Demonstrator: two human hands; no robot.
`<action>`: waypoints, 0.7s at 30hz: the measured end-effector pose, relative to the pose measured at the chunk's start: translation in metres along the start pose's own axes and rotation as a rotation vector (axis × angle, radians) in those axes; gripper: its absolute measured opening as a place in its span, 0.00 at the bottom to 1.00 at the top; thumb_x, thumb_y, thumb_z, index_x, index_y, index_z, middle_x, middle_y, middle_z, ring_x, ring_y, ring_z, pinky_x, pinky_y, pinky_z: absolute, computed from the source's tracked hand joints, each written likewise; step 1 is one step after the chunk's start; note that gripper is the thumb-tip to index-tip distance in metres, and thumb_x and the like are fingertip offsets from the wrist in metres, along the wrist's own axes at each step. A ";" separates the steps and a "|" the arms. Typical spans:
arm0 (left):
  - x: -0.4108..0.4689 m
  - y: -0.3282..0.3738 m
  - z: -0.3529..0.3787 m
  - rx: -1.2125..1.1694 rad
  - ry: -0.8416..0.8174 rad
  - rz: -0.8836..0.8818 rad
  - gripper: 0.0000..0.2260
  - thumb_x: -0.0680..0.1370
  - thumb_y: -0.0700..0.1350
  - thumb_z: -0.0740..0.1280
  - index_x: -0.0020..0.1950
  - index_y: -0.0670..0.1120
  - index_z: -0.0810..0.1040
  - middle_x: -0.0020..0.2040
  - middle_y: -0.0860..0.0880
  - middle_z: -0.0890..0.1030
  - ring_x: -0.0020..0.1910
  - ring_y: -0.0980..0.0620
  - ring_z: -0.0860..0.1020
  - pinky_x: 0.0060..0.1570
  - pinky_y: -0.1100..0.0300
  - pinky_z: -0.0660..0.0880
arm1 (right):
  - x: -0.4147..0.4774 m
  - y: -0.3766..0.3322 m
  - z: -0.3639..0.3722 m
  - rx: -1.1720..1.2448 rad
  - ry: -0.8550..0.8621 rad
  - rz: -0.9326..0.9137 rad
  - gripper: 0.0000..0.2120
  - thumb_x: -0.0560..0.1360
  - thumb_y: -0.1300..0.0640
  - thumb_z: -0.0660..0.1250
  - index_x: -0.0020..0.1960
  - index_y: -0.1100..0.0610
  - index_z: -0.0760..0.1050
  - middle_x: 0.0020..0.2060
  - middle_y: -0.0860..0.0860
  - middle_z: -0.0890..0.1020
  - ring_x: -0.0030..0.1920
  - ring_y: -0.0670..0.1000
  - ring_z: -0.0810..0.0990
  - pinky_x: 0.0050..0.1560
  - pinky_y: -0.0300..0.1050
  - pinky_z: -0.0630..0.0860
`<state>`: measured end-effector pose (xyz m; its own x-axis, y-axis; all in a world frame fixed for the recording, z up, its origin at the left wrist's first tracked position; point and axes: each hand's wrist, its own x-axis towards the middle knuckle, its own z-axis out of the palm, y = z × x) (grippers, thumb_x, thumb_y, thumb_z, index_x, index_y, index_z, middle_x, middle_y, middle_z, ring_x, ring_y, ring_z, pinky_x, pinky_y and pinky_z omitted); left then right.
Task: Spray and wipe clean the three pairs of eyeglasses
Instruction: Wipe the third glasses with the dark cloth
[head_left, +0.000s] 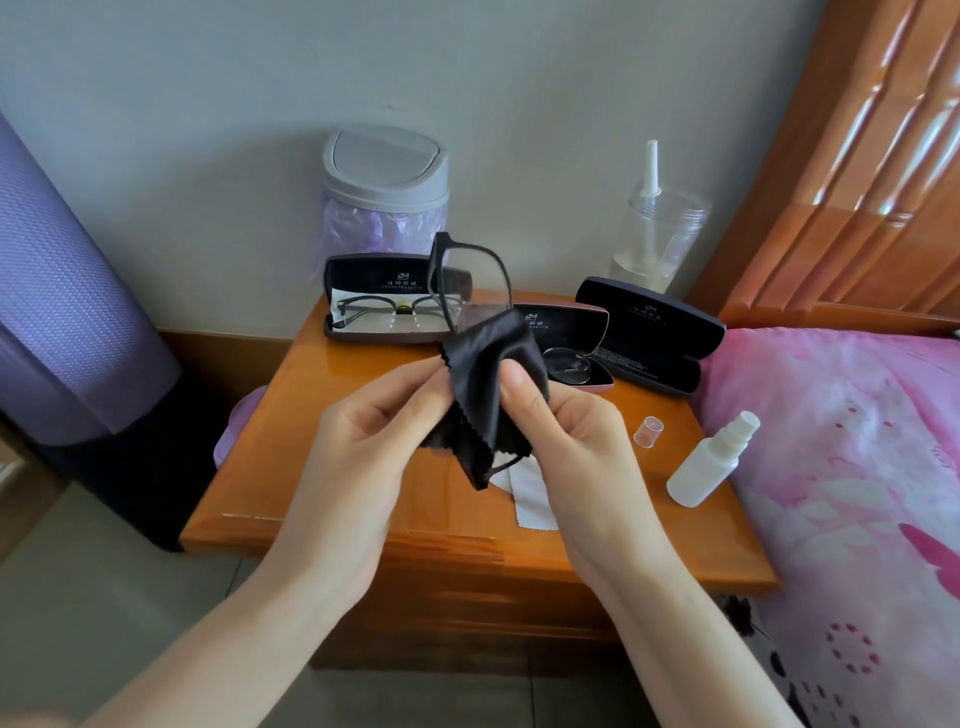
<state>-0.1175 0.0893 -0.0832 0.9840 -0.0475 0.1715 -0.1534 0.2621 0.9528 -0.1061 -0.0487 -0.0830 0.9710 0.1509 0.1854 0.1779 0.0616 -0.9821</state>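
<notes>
Bedside corner: pale wall, orange wooden bench (322, 457), a pink-covered bed to its right, a lidded bin (385, 171) at the back.

Head view only. Both hands are raised over the middle of the bench. The left hand (363, 436) pinches the black cloth (491, 379) between thumb and fingers; the right hand (566, 431) is closed on the cloth too, thumb pressed on top. The black glasses (470, 280) stand up out of the cloth, long axis near vertical, one lens exposed above the hands, the other wrapped and hidden. The hands are about equally near; the bare lens lies straight up and away from them.

Behind the hands, a second pair (397, 312) lies in its open case (395, 296). Right of the hands, a third pair (569, 366) rests in another open case; an empty case sits beyond. The spray bottle (711, 460) lies uncapped at the bench's right edge, its cap (648, 431) just beside.

Judgement: wiping the first pair; the upper lens likely comes next.
</notes>
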 end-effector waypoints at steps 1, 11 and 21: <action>0.001 0.000 0.000 -0.016 -0.001 -0.002 0.14 0.73 0.49 0.63 0.55 0.48 0.82 0.51 0.49 0.85 0.53 0.55 0.81 0.47 0.68 0.76 | 0.000 0.001 -0.001 -0.014 -0.017 0.017 0.18 0.75 0.49 0.60 0.44 0.60 0.82 0.37 0.50 0.85 0.43 0.45 0.83 0.50 0.39 0.78; 0.001 -0.004 -0.005 -0.012 -0.050 0.006 0.11 0.72 0.44 0.69 0.46 0.60 0.84 0.47 0.54 0.86 0.51 0.56 0.82 0.47 0.66 0.78 | 0.002 -0.001 -0.004 0.086 -0.078 0.112 0.16 0.65 0.57 0.72 0.48 0.67 0.80 0.41 0.59 0.85 0.41 0.52 0.84 0.42 0.38 0.79; 0.000 0.001 0.000 -0.045 -0.083 0.025 0.09 0.71 0.48 0.70 0.44 0.64 0.84 0.45 0.59 0.85 0.49 0.61 0.82 0.43 0.70 0.77 | 0.000 -0.003 -0.002 0.024 -0.094 -0.014 0.12 0.68 0.55 0.68 0.45 0.63 0.82 0.37 0.50 0.85 0.40 0.47 0.85 0.41 0.34 0.77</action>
<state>-0.1176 0.0892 -0.0825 0.9688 -0.1201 0.2167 -0.1713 0.3073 0.9361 -0.1058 -0.0507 -0.0803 0.9490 0.2413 0.2028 0.1869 0.0874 -0.9785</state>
